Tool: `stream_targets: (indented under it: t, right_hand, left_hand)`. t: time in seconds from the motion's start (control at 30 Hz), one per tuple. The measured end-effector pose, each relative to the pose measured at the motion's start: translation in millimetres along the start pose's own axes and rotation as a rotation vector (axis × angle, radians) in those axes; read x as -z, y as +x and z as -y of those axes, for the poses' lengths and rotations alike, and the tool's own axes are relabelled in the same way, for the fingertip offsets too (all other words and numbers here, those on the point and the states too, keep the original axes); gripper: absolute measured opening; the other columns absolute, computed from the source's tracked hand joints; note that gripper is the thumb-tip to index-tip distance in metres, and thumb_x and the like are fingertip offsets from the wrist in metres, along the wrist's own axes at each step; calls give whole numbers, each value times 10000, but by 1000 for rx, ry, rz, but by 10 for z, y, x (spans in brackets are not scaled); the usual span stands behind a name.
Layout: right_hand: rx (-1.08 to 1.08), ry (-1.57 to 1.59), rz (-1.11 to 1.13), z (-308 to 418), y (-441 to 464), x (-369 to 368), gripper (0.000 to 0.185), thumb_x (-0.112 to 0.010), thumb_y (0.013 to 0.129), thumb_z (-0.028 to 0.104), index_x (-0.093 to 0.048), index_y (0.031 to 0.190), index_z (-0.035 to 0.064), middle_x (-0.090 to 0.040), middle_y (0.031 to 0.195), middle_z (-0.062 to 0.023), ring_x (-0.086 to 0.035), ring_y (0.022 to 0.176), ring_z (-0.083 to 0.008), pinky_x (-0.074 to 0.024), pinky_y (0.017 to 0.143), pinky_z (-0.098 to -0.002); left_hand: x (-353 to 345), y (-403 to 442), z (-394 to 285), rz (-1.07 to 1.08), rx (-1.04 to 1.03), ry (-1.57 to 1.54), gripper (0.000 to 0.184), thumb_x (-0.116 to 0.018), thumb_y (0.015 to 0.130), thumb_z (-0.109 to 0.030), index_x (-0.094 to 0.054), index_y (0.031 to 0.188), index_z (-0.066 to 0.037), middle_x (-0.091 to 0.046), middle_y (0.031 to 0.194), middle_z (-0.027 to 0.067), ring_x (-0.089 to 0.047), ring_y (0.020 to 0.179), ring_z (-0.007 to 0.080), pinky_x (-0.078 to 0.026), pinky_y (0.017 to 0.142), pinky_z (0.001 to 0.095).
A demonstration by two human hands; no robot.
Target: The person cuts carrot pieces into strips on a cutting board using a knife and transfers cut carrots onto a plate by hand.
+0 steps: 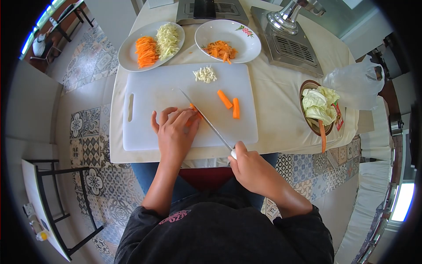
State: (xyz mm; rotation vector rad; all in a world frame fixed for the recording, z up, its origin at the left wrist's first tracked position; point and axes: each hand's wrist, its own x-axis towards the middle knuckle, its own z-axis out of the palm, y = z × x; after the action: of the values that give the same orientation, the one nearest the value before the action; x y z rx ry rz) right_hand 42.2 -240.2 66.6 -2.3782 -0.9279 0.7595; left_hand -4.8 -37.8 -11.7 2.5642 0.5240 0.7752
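My left hand (pixel 176 132) presses a carrot piece (pixel 193 106) onto the white cutting board (pixel 147 90), fingers curled over it and hiding most of it. In my right hand (pixel 255 171) is a kitchen knife (pixel 207 121), gripped by its white handle. Its blade slants up and left across the board, right beside the carrot and my left fingertips. Two orange carrot sticks (pixel 224 99) lie apart to the right of the blade. Toward the board's far edge sits a small heap of chopped white pieces, perhaps garlic (pixel 205 75).
Behind the board stand a plate (pixel 125 50) of shredded carrot and cabbage and a flowered plate (pixel 206 30) of carrot shreds. A bowl (pixel 304 92) with cabbage leaves is at right, beside a plastic bag (pixel 356 83). Metal stoves (pixel 290 50) occupy the back.
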Motion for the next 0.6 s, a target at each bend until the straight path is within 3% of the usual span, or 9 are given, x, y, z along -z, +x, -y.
stream_targets:
  t: [0.2,0.6]
  right_hand:
    - [-18,-15,35,84,237,-23,239,-486,992,150,-412,946,-73,-623,701,-323,-638,685,-492,-507,601,-555]
    - [-24,-195,-48,58,237,-185,220,-493,977,168,-417,972,-38,-637,670,-269,-657,662,-457,-529,590,-546]
  left_hand:
    - [-7,-5,10,-2,-2,-14,211,-781,768,-202,-725,971,-191,-718,1007,-53,-584,1108,206,-192,1129,529]
    - [20,-10,4,-14,1,-17,174,-756,778,-178,-713,946,-184,-712,1042,-64,-569,1138,228,-204,1122,558]
